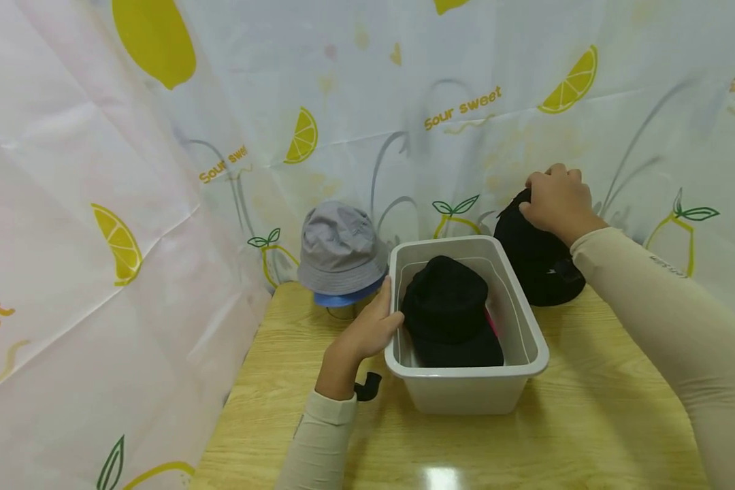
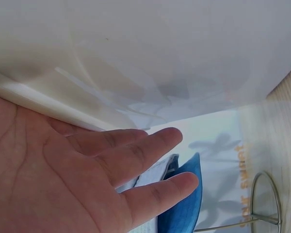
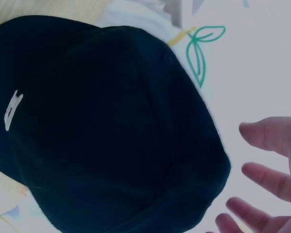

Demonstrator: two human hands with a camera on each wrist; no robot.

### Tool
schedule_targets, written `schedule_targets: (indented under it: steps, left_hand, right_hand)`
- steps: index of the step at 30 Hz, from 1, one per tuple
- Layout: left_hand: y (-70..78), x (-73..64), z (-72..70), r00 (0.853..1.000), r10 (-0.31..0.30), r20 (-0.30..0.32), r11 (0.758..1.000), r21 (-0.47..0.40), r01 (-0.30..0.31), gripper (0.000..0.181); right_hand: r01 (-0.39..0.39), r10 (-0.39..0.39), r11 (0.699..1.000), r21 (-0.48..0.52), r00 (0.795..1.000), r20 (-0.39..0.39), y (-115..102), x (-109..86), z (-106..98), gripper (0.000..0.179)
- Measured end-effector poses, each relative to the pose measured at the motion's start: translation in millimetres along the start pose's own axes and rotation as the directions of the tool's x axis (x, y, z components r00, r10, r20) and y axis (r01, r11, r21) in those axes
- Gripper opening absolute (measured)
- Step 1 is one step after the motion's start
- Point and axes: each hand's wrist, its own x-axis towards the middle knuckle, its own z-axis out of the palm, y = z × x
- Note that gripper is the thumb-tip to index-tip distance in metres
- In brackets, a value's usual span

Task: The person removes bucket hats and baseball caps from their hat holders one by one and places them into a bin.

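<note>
A pale grey plastic bin (image 1: 456,395) stands on the table with a black cap (image 1: 444,299) inside it. A sliver of pink (image 1: 492,323) shows beside that cap. My left hand (image 1: 370,327) rests at the bin's left rim, thumb over the edge; in the left wrist view its other fingers (image 2: 155,145) stretch out straight along the outside wall. Behind the bin at the right is another black cap (image 1: 529,252), with a small white mark near its brim. My right hand (image 1: 557,204) is at the top of this cap, fingers spread and apart from the crown in the right wrist view.
Left of the bin, a grey bucket hat (image 1: 343,248) sits over a blue hat (image 1: 346,298) on a wire stand (image 2: 266,199). A lemon-printed white sheet (image 1: 355,88) hangs close behind and along the left. The table (image 1: 269,422) has a wood-grain top.
</note>
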Motion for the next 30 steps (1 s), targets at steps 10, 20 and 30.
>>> schedule_targets:
  steps: [10, 20, 30]
  left_hand:
    - [1.7, -0.4, -0.4, 1.000, -0.013, 0.013, 1.000, -0.017, 0.013, 0.089]
    - [1.8, 0.0, -1.3, 1.000, -0.026, 0.017, 0.999, -0.022, 0.027, 0.089]
    - [0.2, -0.2, -0.4, 1.000, 0.002, 0.002, 1.000, -0.025, -0.002, 0.087]
  right_hand:
    - [-0.134, 0.133, 0.988, 0.077, 0.991, 0.018, 20.4, -2.6, -2.8, 0.073]
    - [-0.210, 0.202, 0.971, 0.114, 0.976, 0.080, 36.4, -5.8, -2.8, 0.077]
    - [-0.216, 0.211, 0.972, 0.093, 0.975, 0.064, 42.0, -8.0, -4.5, 0.076]
